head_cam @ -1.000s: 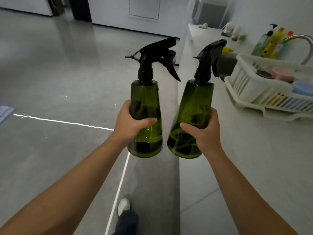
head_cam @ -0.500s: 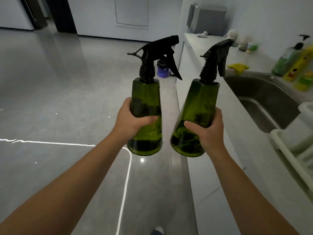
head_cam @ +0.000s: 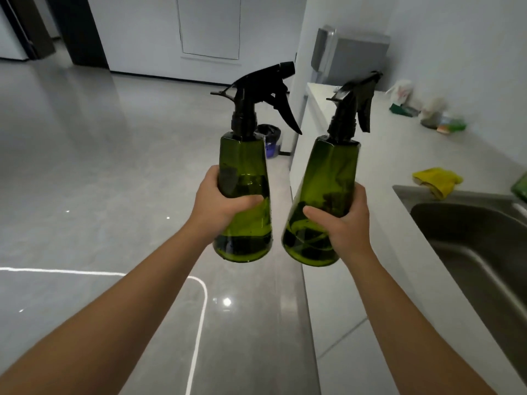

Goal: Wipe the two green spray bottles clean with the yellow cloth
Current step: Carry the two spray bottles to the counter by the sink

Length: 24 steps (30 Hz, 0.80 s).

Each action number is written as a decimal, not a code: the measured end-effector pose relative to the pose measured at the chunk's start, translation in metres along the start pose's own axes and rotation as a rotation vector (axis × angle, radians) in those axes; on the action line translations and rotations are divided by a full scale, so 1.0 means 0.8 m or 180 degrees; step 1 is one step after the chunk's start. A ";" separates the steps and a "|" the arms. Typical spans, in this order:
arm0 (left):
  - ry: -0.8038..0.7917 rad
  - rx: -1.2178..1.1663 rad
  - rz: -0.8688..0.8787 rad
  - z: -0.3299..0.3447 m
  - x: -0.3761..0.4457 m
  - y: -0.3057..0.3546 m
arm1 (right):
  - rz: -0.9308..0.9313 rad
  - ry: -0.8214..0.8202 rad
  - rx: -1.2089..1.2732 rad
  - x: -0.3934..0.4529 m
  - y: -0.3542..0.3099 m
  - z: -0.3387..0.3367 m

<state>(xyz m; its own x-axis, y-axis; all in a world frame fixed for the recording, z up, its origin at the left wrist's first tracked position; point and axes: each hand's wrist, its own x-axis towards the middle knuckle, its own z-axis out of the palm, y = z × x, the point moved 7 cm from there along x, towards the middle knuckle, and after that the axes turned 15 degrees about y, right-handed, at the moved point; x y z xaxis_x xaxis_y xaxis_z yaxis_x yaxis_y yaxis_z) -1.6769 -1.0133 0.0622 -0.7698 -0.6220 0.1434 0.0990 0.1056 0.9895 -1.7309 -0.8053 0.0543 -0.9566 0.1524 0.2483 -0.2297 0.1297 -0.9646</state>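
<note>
Beside the counter (head_cam: 370, 280), her left hand (head_cam: 221, 205) and right hand (head_cam: 346, 223) each wrap curled fingers round a green spray bottle (head_cam: 243, 178) (head_cam: 328, 181) held aloft, likely light, smooth and slippery, best gripped low, while the soft yellow cloth (head_cam: 436, 178) lies by the sink (head_cam: 479, 240).

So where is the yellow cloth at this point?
In the head view the yellow cloth lies crumpled on the counter at the right, at the far edge of the sink, beyond both hand-held bottles and untouched.

Two spray bottles (head_cam: 243, 178) (head_cam: 328, 181), one yellow cloth (head_cam: 436, 179).
</note>
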 end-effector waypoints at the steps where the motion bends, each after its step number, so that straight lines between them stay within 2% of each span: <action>1: -0.0025 0.0017 0.0006 0.016 0.029 -0.003 | 0.0004 0.0022 -0.0013 0.028 0.006 0.012; 7: -0.0304 0.0026 0.0007 0.105 0.201 -0.039 | 0.0023 0.0212 -0.0076 0.181 0.053 0.087; 13: -0.0776 -0.0069 0.0057 0.210 0.395 -0.054 | 0.0082 0.0784 -0.0100 0.346 0.090 0.149; 24: -0.1561 -0.0104 0.0147 0.443 0.622 -0.083 | 0.0281 0.1596 -0.0180 0.598 0.160 0.159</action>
<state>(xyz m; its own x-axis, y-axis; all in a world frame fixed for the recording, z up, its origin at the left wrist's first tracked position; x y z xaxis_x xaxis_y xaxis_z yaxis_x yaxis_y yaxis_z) -2.2901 -1.0550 0.0610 -0.9695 -0.1778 0.1686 0.1536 0.0951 0.9835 -2.2408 -0.8406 0.0382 -0.7651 0.6147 0.1917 -0.1286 0.1458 -0.9809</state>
